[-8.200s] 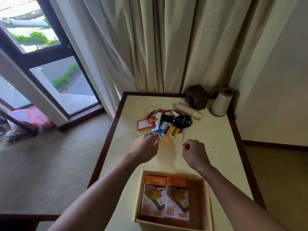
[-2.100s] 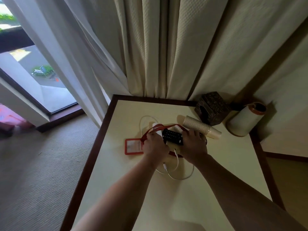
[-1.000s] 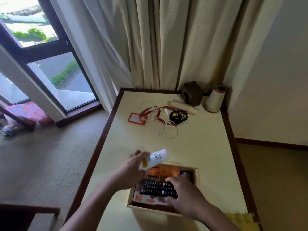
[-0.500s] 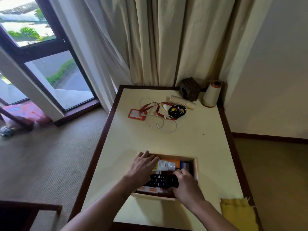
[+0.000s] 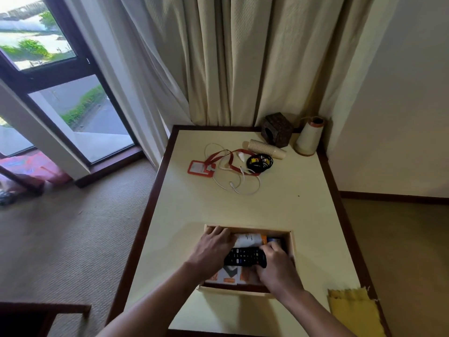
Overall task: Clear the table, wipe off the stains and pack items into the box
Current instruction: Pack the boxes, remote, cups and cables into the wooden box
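An open cardboard box stands on the cream table near its front edge, and both my hands are inside it. A black remote lies across orange cartons, with a white tube behind it. My left hand lies flat over the left ends of the tube and the remote. My right hand curls round the remote's right end. Further back lie a red badge holder on its lanyard, a white cable, a black cable coil and stacked paper cups.
A dark woven box and a cone of thread stand in the far right corner against the curtain. A yellow cloth lies at the table's near right corner. Carpet and a glass door are to the left.
Both hands came back from the pile and lowered the white tube and the remote into the box. The left hand has let go of the tube and flattened over it.
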A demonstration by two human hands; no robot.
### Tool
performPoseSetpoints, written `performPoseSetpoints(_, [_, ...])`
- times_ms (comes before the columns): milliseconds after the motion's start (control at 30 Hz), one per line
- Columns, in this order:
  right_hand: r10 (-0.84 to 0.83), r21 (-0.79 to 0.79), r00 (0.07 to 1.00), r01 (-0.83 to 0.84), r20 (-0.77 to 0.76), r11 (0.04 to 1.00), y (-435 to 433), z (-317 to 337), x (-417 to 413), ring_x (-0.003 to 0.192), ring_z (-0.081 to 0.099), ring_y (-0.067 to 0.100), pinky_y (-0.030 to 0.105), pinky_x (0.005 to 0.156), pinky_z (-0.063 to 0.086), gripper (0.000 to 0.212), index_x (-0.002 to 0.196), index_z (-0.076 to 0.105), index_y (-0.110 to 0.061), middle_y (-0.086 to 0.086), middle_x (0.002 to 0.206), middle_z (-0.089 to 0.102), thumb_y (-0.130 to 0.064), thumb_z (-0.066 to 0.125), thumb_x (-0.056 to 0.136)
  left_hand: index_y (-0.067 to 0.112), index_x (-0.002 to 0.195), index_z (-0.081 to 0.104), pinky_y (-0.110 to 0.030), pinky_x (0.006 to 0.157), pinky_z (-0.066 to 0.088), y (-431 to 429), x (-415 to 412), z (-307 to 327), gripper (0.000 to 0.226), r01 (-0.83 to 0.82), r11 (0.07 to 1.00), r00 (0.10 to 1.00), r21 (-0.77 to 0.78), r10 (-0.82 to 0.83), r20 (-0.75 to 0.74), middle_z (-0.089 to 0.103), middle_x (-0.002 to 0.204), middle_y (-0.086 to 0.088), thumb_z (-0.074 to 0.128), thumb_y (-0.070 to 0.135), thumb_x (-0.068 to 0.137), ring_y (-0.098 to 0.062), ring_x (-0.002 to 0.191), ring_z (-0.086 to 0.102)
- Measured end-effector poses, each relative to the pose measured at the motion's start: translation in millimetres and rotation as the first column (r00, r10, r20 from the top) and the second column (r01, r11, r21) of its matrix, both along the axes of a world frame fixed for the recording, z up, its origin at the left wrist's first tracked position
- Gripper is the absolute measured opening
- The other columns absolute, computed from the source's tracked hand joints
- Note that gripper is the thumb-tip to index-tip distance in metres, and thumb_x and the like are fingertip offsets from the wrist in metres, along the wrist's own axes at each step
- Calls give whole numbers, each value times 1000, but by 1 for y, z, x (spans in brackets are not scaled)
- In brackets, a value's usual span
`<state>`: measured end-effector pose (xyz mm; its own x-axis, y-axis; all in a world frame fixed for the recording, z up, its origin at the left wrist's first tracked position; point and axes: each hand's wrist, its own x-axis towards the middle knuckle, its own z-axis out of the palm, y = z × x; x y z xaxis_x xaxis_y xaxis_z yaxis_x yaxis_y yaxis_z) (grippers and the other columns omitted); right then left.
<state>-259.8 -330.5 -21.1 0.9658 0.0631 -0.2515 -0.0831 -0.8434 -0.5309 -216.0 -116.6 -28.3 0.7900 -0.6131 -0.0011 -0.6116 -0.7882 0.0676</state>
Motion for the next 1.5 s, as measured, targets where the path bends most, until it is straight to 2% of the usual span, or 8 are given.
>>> performPoseSetpoints(333, [20, 54, 1000, -21, 23, 998, -5, 0, 6, 109, 59, 15, 27, 95, 52, 47, 127, 63, -17, -8, 119, 48, -29, 78, 85, 20, 126, 66, -38, 96, 57, -1, -16, -11, 46, -150, 971, 984, -185, 128, -122, 60, 130, -1, 75, 38, 86, -21, 118, 57])
performPoseSetpoints(433, [20, 59, 996, -25, 90, 998, -11, 13, 20, 107, 57, 16, 28, 92, 52, 37, 122, 64, -20, -8, 115, 51, -36, 70, 89, 16, 119, 69, -36, 79, 60, -10, -6, 2, 32, -209, 919, 978, -335, 199, -63, 66, 114, -1, 73, 14, 88, -19, 100, 62])
performPoseSetpoints(600, [-61, 122, 960, 29, 272, 992, -30, 33, 75, 97, 62, 14, 29, 84, 54, 20, 113, 71, -15, -3, 106, 60, -22, 62, 96, 14, 115, 75, -19, 77, 48, -37, 46, 37, 21, -326, 796, 938, -510, 342, -65, 72, 108, -1, 63, 9, 99, -15, 96, 65])
performPoseSetpoints(733, [-130, 107, 936, 100, 328, 989, -44, 37, 141, 97, 62, 18, 28, 81, 51, 19, 112, 72, -15, 2, 106, 64, -22, 63, 96, 10, 117, 74, -30, 76, 58, -52, 105, 47, 22, -414, 706, 907, -574, 376, -191, 72, 109, -8, 58, 8, 101, -18, 91, 67])
performPoseSetpoints(1000, [-280, 105, 928, 261, 247, 960, -56, 20, 281, 108, 62, 28, 37, 89, 50, 24, 116, 70, -10, 11, 114, 65, -16, 60, 95, 17, 118, 71, -36, 85, 59, -50, 250, 26, 25, -422, 879, 906, -222, 403, -126, 68, 120, -4, 56, 14, 98, -22, 105, 66])
performPoseSetpoints(1167, [-205, 15, 952, 207, 226, 978, -59, -7, 348, 112, 58, 37, 45, 92, 53, 36, 123, 65, -6, 17, 120, 64, -11, 53, 90, 18, 132, 65, -41, 96, 56, -59, 325, 2, 38, -212, 971, 973, 108, 221, -74, 59, 134, -9, 63, 12, 95, -28, 117, 63])
performPoseSetpoints(1367, [18, -239, 979, 32, 205, 971, -53, -29, 400, 123, 50, 32, 47, 96, 46, 46, 136, 55, -15, 7, 133, 58, -21, 58, 90, 7, 129, 61, -41, 88, 56, -73, 363, -23, 31, -12, 913, 999, 407, -6, 43, 55, 131, -13, 56, 3, 99, -31, 115, 62])
performPoseSetpoints(1500, [116, -436, 978, -30, 173, 900, -54, -42, 412, 125, 50, 32, 49, 98, 43, 60, 142, 46, -18, 6, 133, 59, -35, 62, 87, 2, 126, 64, -47, 97, 50, -76, 371, -31, 30, 41, 886, 995, 463, -79, 64, 47, 139, -19, 51, 1, 99, -37, 123, 53])
